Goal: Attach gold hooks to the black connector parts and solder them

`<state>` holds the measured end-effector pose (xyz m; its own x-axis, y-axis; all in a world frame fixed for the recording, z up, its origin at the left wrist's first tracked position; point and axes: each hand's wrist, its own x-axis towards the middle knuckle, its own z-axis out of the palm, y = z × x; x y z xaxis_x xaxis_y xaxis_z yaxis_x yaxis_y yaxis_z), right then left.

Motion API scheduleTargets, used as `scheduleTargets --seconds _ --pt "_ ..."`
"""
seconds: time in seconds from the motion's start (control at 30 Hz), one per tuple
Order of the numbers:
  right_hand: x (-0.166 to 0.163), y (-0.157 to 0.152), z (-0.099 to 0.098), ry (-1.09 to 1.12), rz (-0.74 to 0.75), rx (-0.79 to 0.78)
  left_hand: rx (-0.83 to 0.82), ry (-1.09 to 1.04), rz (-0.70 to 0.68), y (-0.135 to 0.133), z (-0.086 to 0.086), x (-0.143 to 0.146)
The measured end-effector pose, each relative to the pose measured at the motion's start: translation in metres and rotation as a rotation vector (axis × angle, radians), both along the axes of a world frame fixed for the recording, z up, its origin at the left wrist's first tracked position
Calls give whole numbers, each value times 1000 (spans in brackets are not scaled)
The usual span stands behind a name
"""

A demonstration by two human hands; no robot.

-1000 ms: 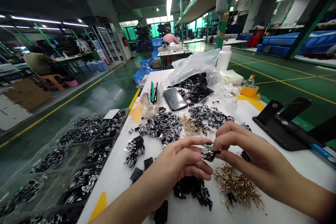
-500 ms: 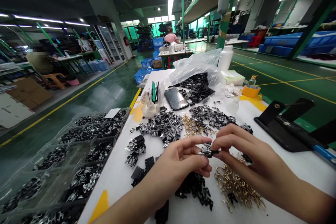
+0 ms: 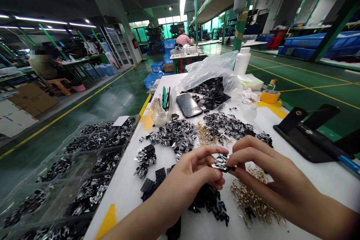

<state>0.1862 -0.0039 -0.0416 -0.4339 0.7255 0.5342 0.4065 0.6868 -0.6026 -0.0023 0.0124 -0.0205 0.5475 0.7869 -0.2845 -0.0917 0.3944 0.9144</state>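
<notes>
Between my two hands is a small black-and-silver metal part (image 3: 220,161). My left hand (image 3: 197,170) grips it between thumb and fingers from the left. The fingertips of my right hand (image 3: 261,172) pinch its right end. Below the right hand lies a heap of brass-coloured hooked pieces (image 3: 254,198). Small black brackets (image 3: 209,202) are piled beneath the left hand, which partly hides them. Past the hands are heaps of black-and-silver parts (image 3: 177,135) and a smaller brass heap (image 3: 206,133).
A phone (image 3: 189,105) lies before a clear plastic bag (image 3: 210,67) of black plates. To the right stand a black metal fixture with a blue handle (image 3: 306,138) and yellow tape (image 3: 270,96). A divided tray (image 3: 70,161) of parts sits left of the table. People sit farther off.
The small metal part has tilted, showing more of its silver face. Both hands keep hold of it and have shifted only slightly.
</notes>
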Motion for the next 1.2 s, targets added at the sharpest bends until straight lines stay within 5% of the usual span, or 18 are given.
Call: scheduleTargets --seconds 1.2 --pt "-1 2 -1 -22 18 55 19 12 -20 -1 0 0"
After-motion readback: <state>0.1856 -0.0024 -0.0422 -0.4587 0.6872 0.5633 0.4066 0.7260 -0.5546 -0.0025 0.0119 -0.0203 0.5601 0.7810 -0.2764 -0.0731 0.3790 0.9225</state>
